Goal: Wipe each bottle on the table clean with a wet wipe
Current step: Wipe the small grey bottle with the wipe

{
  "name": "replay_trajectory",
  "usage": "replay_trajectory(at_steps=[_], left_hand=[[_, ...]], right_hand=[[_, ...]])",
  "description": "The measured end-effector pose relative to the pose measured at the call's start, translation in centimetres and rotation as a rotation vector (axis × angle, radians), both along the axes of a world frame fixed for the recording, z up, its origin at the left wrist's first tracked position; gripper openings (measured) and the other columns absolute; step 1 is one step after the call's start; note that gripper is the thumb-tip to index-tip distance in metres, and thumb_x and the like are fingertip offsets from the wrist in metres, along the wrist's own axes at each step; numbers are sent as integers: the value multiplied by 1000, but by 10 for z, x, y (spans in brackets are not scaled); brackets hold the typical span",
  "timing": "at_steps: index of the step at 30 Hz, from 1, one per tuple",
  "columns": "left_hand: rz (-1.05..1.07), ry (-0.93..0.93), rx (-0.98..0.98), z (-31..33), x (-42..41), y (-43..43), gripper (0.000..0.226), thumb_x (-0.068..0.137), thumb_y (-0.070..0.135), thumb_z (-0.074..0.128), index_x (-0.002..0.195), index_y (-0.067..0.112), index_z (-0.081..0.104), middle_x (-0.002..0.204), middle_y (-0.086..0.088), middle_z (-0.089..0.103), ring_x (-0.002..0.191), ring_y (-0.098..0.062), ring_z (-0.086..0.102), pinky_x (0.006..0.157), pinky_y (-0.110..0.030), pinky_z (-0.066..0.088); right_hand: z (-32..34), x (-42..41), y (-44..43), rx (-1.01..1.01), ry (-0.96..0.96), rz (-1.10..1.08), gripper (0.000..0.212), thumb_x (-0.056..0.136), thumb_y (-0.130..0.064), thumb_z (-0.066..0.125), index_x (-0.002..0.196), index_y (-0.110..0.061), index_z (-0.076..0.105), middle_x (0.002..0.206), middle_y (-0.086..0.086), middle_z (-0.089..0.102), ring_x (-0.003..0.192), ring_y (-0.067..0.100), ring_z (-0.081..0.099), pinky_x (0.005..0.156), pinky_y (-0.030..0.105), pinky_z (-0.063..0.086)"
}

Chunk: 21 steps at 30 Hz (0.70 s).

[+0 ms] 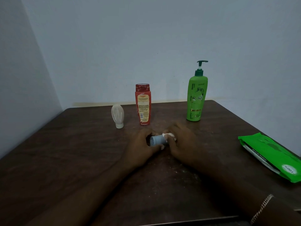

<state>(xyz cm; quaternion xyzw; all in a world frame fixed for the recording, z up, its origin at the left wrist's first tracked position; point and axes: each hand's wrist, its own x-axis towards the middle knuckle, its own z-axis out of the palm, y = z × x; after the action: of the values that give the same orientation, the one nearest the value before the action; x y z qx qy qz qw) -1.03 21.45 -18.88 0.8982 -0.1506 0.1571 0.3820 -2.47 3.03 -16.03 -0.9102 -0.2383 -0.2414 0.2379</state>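
A small blue-grey bottle (pixel 157 140) lies on its side at the middle of the dark table, its perforated cap facing me. My left hand (pixel 141 146) grips its cap end. My right hand (pixel 180 141) holds a crumpled white wet wipe (pixel 169 135) against the bottle's body, most of which is hidden by my fingers. Behind stand a clear upside-down bottle (pixel 117 115) on its white cap, a red bottle (pixel 143 104) and a tall green pump bottle (pixel 196 97).
A green pack of wet wipes (pixel 270 156) lies flat at the table's right edge. The dark wooden table (pixel 65 152) shows white specks near my wrists. A pale wall runs behind the table's far edge and along the left.
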Motion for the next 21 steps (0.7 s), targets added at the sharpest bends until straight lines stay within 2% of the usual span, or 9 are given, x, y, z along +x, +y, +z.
replay_trajectory(at_steps=[2,4,5,9,12,15,17,19,21], left_hand=[[-22,-60,33,1,-3,-3,27,79,38,80,97,31,62,94,13,62,84,-2,60,70,-23,55],[-32,-116,46,2,-6,-5,19,84,34,76,95,27,62,92,12,62,82,-2,60,70,-25,54],[-26,-134,50,2,-8,-4,19,85,33,75,95,27,61,92,13,61,82,-2,59,69,-23,52],[-8,-179,92,5,-11,-3,30,78,33,82,95,31,57,92,16,57,81,1,56,65,-12,42],[-20,-170,10,8,-10,3,34,77,35,83,104,28,65,98,14,63,87,-1,60,72,-18,52],[-29,-99,-156,12,-7,10,38,75,33,85,109,33,68,105,15,67,97,1,62,79,-23,56],[-18,-36,-246,15,-6,11,35,74,32,86,103,38,67,103,15,69,97,1,64,79,-22,56],[-7,23,-368,16,-6,11,35,72,29,87,101,36,68,102,13,71,96,1,66,76,-21,56],[0,74,-500,15,-4,12,40,71,24,88,106,28,70,103,9,73,95,-2,69,75,-22,58]], right_hand=[[-1,-4,3,-62,-11,88,21,98,-33,49,104,-17,60,99,-2,51,78,2,47,68,17,36],[-3,-8,9,-160,-13,101,33,98,-35,43,118,-14,58,116,10,57,94,20,57,76,33,47],[-4,-9,10,-187,-47,84,33,97,-32,47,122,-13,58,121,13,57,98,26,58,76,35,46],[0,-2,1,-154,-135,-40,27,84,-21,67,110,-15,64,110,6,55,88,17,52,70,24,35],[4,7,-16,5,-47,-97,17,86,-13,67,103,-15,69,97,-1,52,86,16,52,71,26,39],[0,15,-30,264,11,-114,14,89,-14,66,99,-18,75,92,-2,63,84,15,59,73,28,46],[-1,17,-33,460,112,-61,16,91,-18,65,102,-24,76,91,-5,71,78,6,65,70,20,50],[0,19,-32,664,264,52,16,93,-14,64,104,-19,75,91,2,75,68,6,68,63,18,54],[0,21,-29,848,352,128,16,92,-8,63,103,-14,74,92,12,75,66,14,68,64,23,58]])
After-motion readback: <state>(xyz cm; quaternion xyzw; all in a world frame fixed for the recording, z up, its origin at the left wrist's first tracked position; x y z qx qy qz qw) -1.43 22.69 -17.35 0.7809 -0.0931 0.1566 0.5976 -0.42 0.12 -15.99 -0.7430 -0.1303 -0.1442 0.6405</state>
